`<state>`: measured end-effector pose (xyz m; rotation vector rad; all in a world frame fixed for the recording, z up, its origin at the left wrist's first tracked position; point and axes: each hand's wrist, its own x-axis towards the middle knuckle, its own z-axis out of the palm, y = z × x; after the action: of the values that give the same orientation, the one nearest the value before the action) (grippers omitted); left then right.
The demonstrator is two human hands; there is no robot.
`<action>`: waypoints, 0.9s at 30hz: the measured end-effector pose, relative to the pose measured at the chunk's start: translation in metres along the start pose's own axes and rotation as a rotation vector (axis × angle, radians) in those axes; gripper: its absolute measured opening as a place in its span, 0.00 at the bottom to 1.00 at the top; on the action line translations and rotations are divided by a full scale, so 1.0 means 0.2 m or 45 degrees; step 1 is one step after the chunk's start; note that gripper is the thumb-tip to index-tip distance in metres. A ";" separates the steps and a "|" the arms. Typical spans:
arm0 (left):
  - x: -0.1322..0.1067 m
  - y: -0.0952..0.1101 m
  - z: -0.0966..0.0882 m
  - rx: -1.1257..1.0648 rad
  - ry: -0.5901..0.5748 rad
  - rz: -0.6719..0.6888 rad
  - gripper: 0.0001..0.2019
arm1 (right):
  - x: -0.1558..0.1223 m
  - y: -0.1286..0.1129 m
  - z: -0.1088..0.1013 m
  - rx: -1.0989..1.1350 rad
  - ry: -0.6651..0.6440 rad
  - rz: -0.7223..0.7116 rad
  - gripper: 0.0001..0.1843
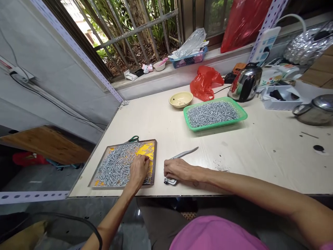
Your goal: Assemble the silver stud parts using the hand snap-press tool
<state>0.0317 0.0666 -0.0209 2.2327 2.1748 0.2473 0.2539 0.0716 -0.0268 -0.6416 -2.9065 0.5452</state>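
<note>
Seen from above, over a pale table [260, 156], with the person's two bare forearms reaching in from the bottom.

Edges & room: the front edge of the table runs across just below the hands, and its left edge slants away toward the window wall. A brown-framed flat tray [155, 159] is set near the front-left corner, close to both edges. A wide bare stretch of tabletop is left open to the right of the hands, between the front edge and a green plastic tray [215, 125] farther back, which is filled w/ small metal parts. A yellow bowl [180, 99], a red plastic bag [205, 81] and a steel kettle [246, 83] are lined up behind it, toward the sill. Green-handled scissors [134, 139] are tucked just behind the flat tray.

Hands: the left hand [139, 168] is laid palm down inside the flat tray's right part, fingers together & lightly bent, tips touching the small silver metal pins [114, 163] heaped there over a yellow base. The right hand [177, 170] is rested on the table just beside the tray, fingers curled over a tweezer-like metal tool [184, 153]. The tool's tip is seen pointing away to the right. Whether it is gripped or only covered can't be told.
</note>
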 end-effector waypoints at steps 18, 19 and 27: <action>-0.54 0.50 0.12 -0.429 -0.001 0.715 0.14 | -0.16 0.17 -0.06 -0.084 0.022 0.405 0.11; -0.54 0.53 0.15 -0.411 0.004 0.729 0.14 | -0.18 0.17 -0.09 -0.076 0.001 0.408 0.11; -0.53 0.71 0.17 -0.491 0.040 0.663 0.09 | -0.13 0.16 -0.08 -0.168 0.132 0.311 0.09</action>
<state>0.1755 -0.0402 -0.0485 2.5029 1.3558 0.6451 0.2919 0.0930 -0.0240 -1.0193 -2.8016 0.3339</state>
